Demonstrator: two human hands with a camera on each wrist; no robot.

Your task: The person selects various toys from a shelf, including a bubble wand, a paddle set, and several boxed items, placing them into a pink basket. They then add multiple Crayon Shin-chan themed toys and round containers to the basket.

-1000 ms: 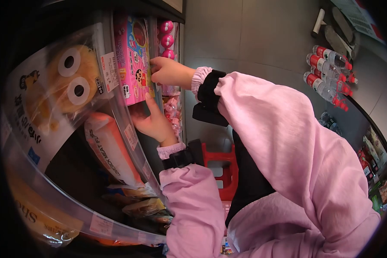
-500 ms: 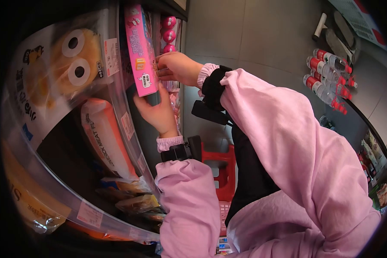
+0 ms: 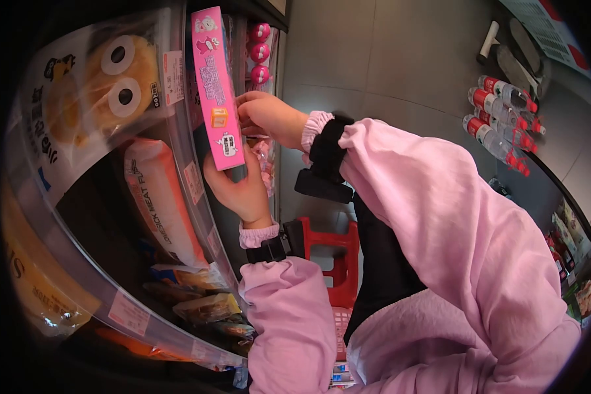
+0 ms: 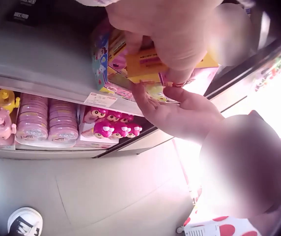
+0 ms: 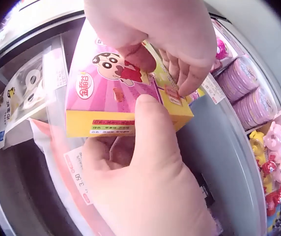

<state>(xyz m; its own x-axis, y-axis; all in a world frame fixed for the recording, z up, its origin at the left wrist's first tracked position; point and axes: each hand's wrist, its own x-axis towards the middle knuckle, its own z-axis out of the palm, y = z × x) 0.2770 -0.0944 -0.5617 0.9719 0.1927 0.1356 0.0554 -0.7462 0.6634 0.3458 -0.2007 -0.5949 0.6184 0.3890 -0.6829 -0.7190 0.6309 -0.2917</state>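
Observation:
A pink cardboard snack box [image 3: 218,98] with cartoon figures and a yellow bottom edge is tilted at the shelf front, its narrow side facing up in the head view. The left hand [image 3: 243,194] grips its near end; in the right wrist view the left thumb [image 5: 153,115] presses the printed face while the fingers curl under the yellow edge. Along the box's right side, the right hand [image 3: 274,118] holds it. Its thumb [image 5: 143,59] lies on the printed face and its fingers bend over the yellow side. In the left wrist view, both hands meet around the yellow part.
Left of the box, a shelf holds a bread bag with big eyes [image 3: 115,82] and a meat floss bread pack [image 3: 161,200]. Pink-capped toys [image 3: 260,52] and stacked purple tubs [image 4: 33,118] sit lower. A red stool [image 3: 335,262] and several water bottles [image 3: 499,118] stand on the floor side.
The box has come up off the shelf and turned, so its narrow pink side now faces up instead of its broad face. Both hands stay on it, the left shifting slightly.

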